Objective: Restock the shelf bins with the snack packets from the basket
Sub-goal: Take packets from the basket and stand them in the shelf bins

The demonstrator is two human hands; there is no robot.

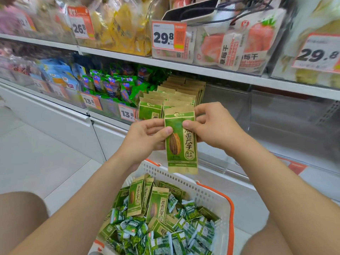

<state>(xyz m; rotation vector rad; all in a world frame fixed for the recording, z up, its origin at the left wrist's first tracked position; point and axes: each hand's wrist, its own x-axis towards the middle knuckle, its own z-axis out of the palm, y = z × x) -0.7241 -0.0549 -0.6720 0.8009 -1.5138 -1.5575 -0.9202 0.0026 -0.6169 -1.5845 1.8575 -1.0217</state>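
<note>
Okay, you're holding one green-and-tan seed packet [181, 144] upright between both hands, above the far rim of the basket [206, 195] and in front of the lower shelf.

Left hand [147, 137]: the thumb is on the packet's front at its left edge and the fingers are curled behind it, so it's gripping.

Right hand [215, 129]: the thumb is pressed on the front near the top right and the fingers are wrapped behind, so it's gripping too.

Just behind the packet, rows of matching packets [174, 94] stand upright on the shelf. The front row is right above your left hand. To their left is a pile of green-and-blue bags [114, 87], with a 13.8 price tag [127, 113] in front.

In the basket, a few more seed packets [156, 205] stand tilted toward the far left. Small green-and-white sachets [165, 236] are heaped across the rest.
</note>
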